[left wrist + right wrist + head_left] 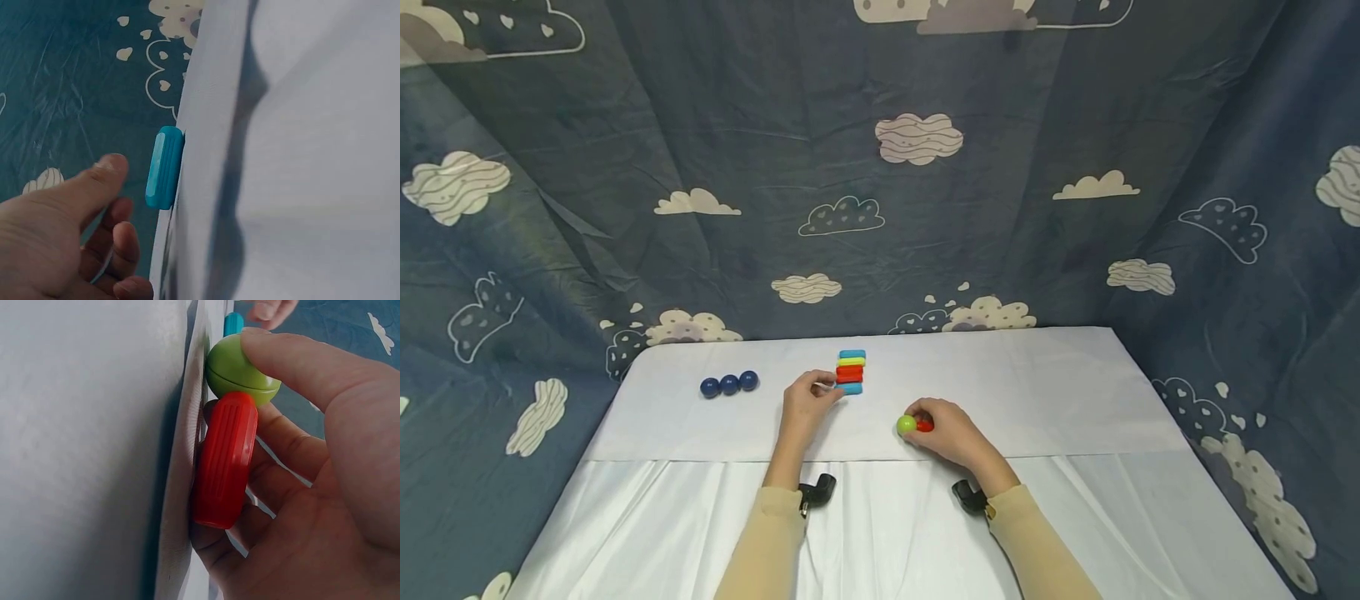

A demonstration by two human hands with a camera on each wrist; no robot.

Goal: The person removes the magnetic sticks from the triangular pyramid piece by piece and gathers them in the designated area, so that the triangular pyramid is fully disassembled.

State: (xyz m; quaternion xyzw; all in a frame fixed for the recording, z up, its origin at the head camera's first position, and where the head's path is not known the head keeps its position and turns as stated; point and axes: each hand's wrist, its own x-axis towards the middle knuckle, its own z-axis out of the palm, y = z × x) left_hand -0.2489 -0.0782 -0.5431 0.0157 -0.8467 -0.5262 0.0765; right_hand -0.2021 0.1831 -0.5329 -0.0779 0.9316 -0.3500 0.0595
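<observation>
Colored bars lie in a column at the table's middle: a far blue bar (852, 354), a yellow-green bar (851, 362), red bars (850, 374) and a near blue bar (850, 389). My left hand (807, 407) is at the column's left side. In the left wrist view its thumb and fingers stand apart from the blue bar (165, 167). To the right, my right hand (951, 433) grips a green ball (906, 425), thumb on top in the right wrist view. A red bar (226, 462) stands against the ball, beside the curled fingers.
Three dark blue balls (729, 384) sit in a row at the left of the white table (1022, 392). A dark curtain (985, 233) with cloud prints hangs behind and at both sides. A cloth edge crosses the table near the wrists.
</observation>
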